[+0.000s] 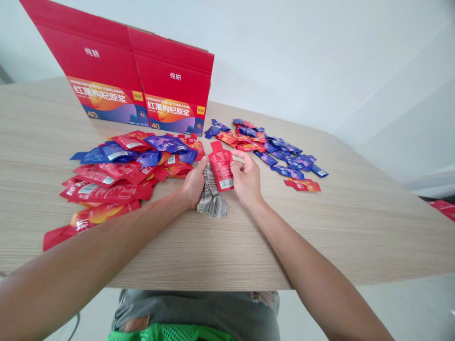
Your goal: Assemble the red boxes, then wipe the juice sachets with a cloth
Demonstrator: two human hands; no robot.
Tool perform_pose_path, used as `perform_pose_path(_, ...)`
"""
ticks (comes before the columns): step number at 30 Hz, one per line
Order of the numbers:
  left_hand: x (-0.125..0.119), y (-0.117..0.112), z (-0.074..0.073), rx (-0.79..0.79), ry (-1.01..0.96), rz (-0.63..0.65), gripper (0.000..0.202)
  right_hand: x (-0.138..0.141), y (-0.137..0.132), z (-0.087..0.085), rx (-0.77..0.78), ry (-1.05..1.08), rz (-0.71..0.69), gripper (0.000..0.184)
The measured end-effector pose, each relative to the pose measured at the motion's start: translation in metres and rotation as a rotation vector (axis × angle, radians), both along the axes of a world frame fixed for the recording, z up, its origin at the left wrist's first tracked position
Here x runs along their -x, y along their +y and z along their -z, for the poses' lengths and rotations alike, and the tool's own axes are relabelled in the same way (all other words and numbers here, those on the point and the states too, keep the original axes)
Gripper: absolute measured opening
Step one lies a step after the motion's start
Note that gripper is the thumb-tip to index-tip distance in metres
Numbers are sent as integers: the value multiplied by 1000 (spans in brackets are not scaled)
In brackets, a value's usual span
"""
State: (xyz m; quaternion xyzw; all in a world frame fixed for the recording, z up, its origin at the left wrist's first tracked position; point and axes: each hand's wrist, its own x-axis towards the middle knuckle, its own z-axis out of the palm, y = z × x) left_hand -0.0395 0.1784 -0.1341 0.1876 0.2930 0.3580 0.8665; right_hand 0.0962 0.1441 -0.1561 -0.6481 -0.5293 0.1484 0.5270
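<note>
Between my two hands is a small red pouch [221, 166], its printed back and barcode facing me and its narrow neck pointing away. My right hand [247, 179] pinches the pouch's right edge between thumb and fingers. A crumpled grey striped cloth [213, 202] is gripped in my left hand [195, 184], just left of and below the pouch. Whether the cloth touches the pouch is hard to tell. Beside my left hand lies a heap of red and blue pouches [121, 163]. Beyond my right hand, more pouches [280, 149] lie spread over the table.
Two red boxes [170, 71] with raised flaps stand side by side at the back left of the wooden table [320, 232]. A white wall [284, 61] rises behind the table. Its front edge runs close to my lap. Something red [444, 208] shows at the far right.
</note>
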Motion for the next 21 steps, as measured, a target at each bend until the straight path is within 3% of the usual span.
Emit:
perform_pose_path(2,-1,0,2,9,7,11,52,-2,6,9,-57,-50,43,45)
perform_pose_path(5,-1,2,5,21,6,-18,53,5,6,17,-133,-313,43,38)
perform_pose_path(8,1,5,7,17,44,-99,55,17,0,19,-105,-493,-48,39)
perform_pose_path(11,2,5,6,13,83,-158,58,28,-5,19,-50,-531,-135,46)
perform_pose_path(16,3,2,2,0,47,-161,66,35,-12,12,12,-516,-198,47)
perform_pose_path(21,3,4,3,-26,34,-162,66,41,-23,-9,132,-573,-224,49)
